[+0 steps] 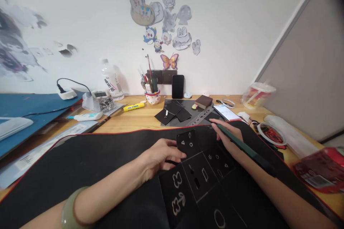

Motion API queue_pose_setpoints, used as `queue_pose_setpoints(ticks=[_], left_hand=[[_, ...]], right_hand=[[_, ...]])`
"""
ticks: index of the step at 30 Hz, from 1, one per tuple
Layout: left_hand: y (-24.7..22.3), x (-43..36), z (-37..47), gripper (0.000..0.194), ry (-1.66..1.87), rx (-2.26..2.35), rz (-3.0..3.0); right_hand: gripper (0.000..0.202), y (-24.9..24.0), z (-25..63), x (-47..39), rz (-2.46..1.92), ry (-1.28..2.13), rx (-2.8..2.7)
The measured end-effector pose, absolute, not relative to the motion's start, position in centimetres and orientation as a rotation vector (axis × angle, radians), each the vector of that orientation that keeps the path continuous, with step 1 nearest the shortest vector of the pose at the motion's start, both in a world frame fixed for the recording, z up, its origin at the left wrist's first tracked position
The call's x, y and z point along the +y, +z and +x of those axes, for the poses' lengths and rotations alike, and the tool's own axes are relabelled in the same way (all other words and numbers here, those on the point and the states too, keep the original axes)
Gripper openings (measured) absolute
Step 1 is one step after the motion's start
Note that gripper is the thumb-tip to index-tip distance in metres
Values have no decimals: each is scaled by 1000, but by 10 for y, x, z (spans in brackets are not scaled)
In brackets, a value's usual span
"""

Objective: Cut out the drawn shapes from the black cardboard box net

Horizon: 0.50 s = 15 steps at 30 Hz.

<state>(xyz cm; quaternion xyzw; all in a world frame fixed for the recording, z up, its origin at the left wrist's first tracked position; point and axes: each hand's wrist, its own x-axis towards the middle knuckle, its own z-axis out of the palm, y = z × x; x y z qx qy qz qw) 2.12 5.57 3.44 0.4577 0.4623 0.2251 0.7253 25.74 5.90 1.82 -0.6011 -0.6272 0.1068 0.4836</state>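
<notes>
Pinching the black panelled sheet (199,195) at its 10 o'clock edge, the left hand (168,153) appears to have thumb and finger close together; the sheet lies between 5 and 6 o'clock in the view, above the dark mat (113,164). Going by the sheet's own dial, pale outlines already cover much of it: two bow-like figures (177,204) at 8, small geometric shapes (191,144) at 11, a rectangle (205,174) beside two darker patches (198,183) mid-sheet, a star (210,157) among others at 2, an oval (219,219) at 5. I cannot tell whether those patches are cut through. Off at 11 o'clock, loose black cards (184,115) lie on the far surface (139,117). At 1 o'clock the right hand (228,134) grips a green pen-like tool (245,148), its tip unclear. Drawing seems well advanced; around 4 o'clock no marks show, so some may be left.
</notes>
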Motion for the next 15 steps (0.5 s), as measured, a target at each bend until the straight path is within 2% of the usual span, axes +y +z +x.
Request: queue_pose_setpoints(ticks=[4, 7, 12, 15], left_hand=[[25, 40, 32, 20, 428, 891, 1026], [29, 41, 33, 14, 535, 843, 998], [45, 79, 12, 15, 1045, 976, 824], [53, 96, 0, 17, 1305, 992, 731]], right_hand=[[40, 22, 252, 55, -1480, 210, -1570], [38, 30, 252, 53, -1488, 152, -1551], [33, 31, 266, 58, -1479, 1, -1444], [33, 18, 274, 62, -1494, -113, -1735]])
